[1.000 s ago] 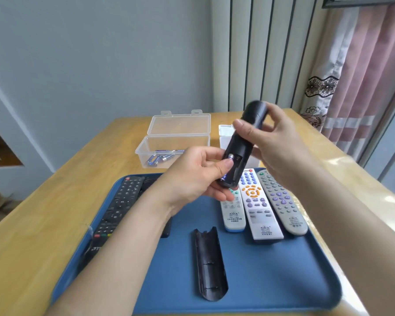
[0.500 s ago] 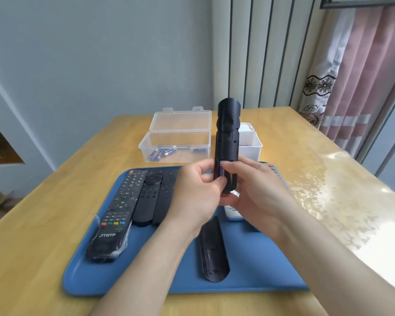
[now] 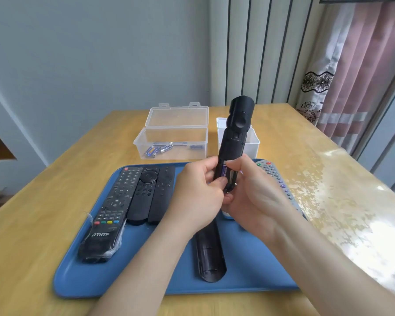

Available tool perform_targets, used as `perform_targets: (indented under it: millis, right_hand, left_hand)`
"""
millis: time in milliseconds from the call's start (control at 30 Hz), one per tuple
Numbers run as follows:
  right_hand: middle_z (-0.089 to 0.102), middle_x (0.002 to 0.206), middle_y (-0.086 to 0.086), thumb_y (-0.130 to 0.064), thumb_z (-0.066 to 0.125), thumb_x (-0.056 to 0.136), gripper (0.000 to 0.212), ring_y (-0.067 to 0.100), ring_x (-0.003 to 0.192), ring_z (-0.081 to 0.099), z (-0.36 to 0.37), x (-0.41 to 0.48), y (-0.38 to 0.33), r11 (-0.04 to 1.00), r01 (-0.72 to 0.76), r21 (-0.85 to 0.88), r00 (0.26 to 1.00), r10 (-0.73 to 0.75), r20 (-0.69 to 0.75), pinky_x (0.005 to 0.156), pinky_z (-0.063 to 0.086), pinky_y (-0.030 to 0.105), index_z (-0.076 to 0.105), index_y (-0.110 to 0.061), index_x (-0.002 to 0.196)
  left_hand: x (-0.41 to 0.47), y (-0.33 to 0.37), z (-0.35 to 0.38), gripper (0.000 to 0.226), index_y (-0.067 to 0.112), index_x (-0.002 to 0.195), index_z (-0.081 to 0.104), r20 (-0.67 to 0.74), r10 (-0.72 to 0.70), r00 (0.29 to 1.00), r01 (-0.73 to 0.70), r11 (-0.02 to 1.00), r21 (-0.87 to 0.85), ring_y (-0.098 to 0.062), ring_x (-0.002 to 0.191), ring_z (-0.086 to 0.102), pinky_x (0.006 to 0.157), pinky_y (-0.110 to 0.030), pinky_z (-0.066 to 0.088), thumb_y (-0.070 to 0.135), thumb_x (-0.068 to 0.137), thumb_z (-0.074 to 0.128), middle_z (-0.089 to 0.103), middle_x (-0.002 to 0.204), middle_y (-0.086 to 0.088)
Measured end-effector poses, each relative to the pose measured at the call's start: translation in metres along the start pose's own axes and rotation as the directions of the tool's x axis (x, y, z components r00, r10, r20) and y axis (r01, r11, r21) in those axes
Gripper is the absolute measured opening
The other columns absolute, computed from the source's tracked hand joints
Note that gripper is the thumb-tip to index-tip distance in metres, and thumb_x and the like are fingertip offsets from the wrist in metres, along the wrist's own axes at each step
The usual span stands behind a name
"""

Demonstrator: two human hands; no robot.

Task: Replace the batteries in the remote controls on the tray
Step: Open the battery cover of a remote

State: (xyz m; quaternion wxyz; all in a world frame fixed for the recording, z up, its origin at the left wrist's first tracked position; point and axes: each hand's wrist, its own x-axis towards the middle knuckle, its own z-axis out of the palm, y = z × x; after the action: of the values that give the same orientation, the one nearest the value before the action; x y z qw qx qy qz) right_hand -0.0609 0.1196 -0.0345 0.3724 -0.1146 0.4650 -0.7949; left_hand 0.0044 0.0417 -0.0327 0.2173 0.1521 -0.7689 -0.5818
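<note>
A black stick-shaped plastic remote (image 3: 234, 142) stands upright above the middle of the blue tray (image 3: 146, 277), with a blue-labelled battery (image 3: 224, 172) in its open bay. The fingers of the left hand (image 3: 196, 197) and right hand (image 3: 255, 195) grip its lower end. A loose black cover (image 3: 210, 254) lies near the tray's front edge.

Soft daylight from the right glares on the table (image 3: 342, 201).
</note>
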Motion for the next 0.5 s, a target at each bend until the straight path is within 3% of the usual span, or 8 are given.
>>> perform_targets:
  millis: [100, 167, 267, 367, 400, 500]
  right_hand:
    - [0.054, 0.091, 0.013, -0.001, 0.039, 0.085, 0.025, 0.018, 0.061, 0.052, 0.0, 0.0, 0.0, 1.0, 0.023, 0.001, 0.999, -0.023, -0.031, 0.051, 0.027, 0.026, 0.055, -0.016, 0.099]
    - [0.058, 0.086, 0.012, 0.005, 0.037, 0.084, 0.029, 0.02, 0.064, 0.055, 0.002, -0.002, -0.001, 0.998, 0.055, -0.009, 0.998, -0.056, -0.033, 0.051, 0.031, 0.024, 0.056, -0.016, 0.092]
    - [0.053, 0.088, 0.015, 0.001, 0.04, 0.092, 0.023, 0.021, 0.064, 0.053, 0.003, -0.005, -0.007, 0.993, 0.097, -0.067, 0.995, -0.095, 0.037, 0.047, 0.034, 0.025, 0.057, -0.015, 0.089]
    - [0.063, 0.093, 0.015, -0.01, 0.045, 0.101, 0.021, 0.021, 0.064, 0.061, -0.001, -0.008, -0.012, 0.989, 0.103, -0.108, 0.991, -0.093, 0.095, 0.053, 0.048, 0.029, 0.065, -0.01, 0.107]
    - [0.067, 0.095, 0.013, -0.011, 0.045, 0.102, 0.023, 0.023, 0.071, 0.064, -0.003, -0.009, -0.013, 0.985, 0.109, -0.134, 0.99, -0.096, 0.102, 0.06, 0.056, 0.034, 0.066, -0.01, 0.112]
    - [0.069, 0.104, 0.014, -0.01, 0.046, 0.102, 0.025, 0.023, 0.087, 0.068, -0.009, -0.009, -0.014, 0.959, 0.153, -0.238, 0.986, -0.134, 0.094, 0.081, 0.06, 0.045, 0.066, -0.014, 0.116]
  left_hand:
    - [0.0, -0.001, 0.002, 0.05, 0.041, 0.098, 0.066, 0.016, 0.023, 1.0, -0.023, 0.999, 0.039, -0.011, 0.086, 0.07, 0.073, -0.029, 0.06, -0.005, 0.094, 0.048, 0.074, 0.095, 0.011]
    - [0.0, 0.0, 0.002, 0.047, 0.034, 0.107, 0.067, 0.023, 0.033, 0.999, -0.034, 0.998, 0.047, -0.01, 0.092, 0.07, 0.073, -0.026, 0.059, -0.005, 0.095, 0.046, 0.074, 0.099, 0.009]
    - [0.0, 0.003, -0.001, 0.037, 0.021, 0.113, 0.066, 0.0, 0.011, 1.0, -0.011, 0.997, -0.077, -0.015, 0.077, 0.071, 0.067, -0.023, 0.057, -0.005, 0.097, 0.045, 0.074, 0.092, 0.0]
    - [-0.001, 0.008, -0.007, 0.023, 0.017, 0.11, 0.063, 0.01, -0.042, 0.999, 0.043, 0.976, -0.213, -0.017, 0.065, 0.07, 0.061, -0.025, 0.057, 0.002, 0.097, 0.051, 0.073, 0.082, -0.005]
    - [-0.001, 0.007, -0.009, 0.019, 0.018, 0.108, 0.062, -0.006, -0.045, 0.999, 0.043, 0.982, -0.184, -0.015, 0.066, 0.069, 0.06, -0.025, 0.056, 0.006, 0.097, 0.054, 0.074, 0.082, -0.003]
    - [0.002, -0.002, -0.014, 0.023, 0.032, 0.112, 0.06, -0.166, 0.124, 0.978, -0.075, 0.958, 0.275, -0.002, 0.081, 0.061, 0.074, -0.023, 0.049, 0.022, 0.091, 0.063, 0.068, 0.094, 0.012]
